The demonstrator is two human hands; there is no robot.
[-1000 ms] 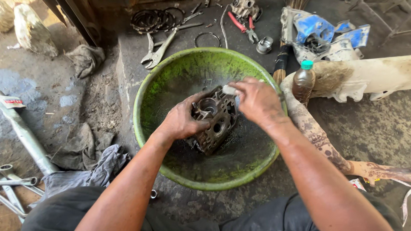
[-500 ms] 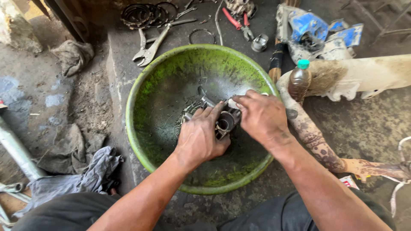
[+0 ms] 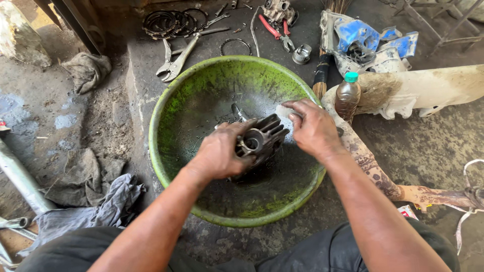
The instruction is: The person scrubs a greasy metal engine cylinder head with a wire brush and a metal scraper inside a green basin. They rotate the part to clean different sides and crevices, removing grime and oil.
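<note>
Left hand (image 3: 220,153): grip closed around a finned engine cylinder (image 3: 262,138), holding it tilted inside the basin.
Right hand (image 3: 313,128): grip closed on a pale brush (image 3: 283,112), pressed against the cylinder's fins.
Basin (image 3: 191,95): green, round, grimy; dark oily liquid pooled at the bottom under the cylinder.
Bottle (image 3: 348,95): brown liquid, green cap, upright just right of the basin.
Floor (image 3: 101,121): dirty concrete; pliers (image 3: 174,60) and rings (image 3: 169,22) behind the basin, rags (image 3: 85,176) to the left.
</note>
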